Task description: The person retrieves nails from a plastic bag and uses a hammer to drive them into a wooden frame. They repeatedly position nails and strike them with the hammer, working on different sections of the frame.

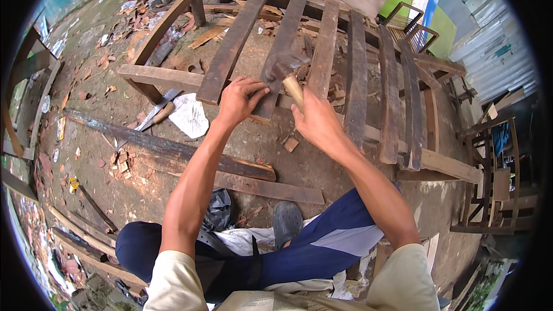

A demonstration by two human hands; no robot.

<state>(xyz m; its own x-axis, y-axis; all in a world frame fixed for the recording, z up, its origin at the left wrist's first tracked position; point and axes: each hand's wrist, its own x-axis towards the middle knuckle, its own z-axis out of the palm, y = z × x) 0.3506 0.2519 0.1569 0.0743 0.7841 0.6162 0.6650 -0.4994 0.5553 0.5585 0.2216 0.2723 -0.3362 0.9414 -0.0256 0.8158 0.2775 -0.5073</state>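
Note:
My right hand (317, 116) grips the wooden handle of a hammer (292, 89). Its dark metal head is blurred and hangs over a weathered slat (288, 26). At the near end of that slat is my left hand (239, 102), its thumb and fingers pinched together against the wood. Whatever the fingertips hold is too small to make out. The slat lies across a low wooden frame (158, 75), beside another slat (236, 43) to its left and several more to its right.
A handsaw (163, 114) lies by a crumpled white sheet (189, 116) left of the frame. Nearer me, a dark charred beam (173, 147) and a thin plank (271, 189) rest on the ground. Scrap boards are piled behind, and a wooden chair (406, 23) stands at far right.

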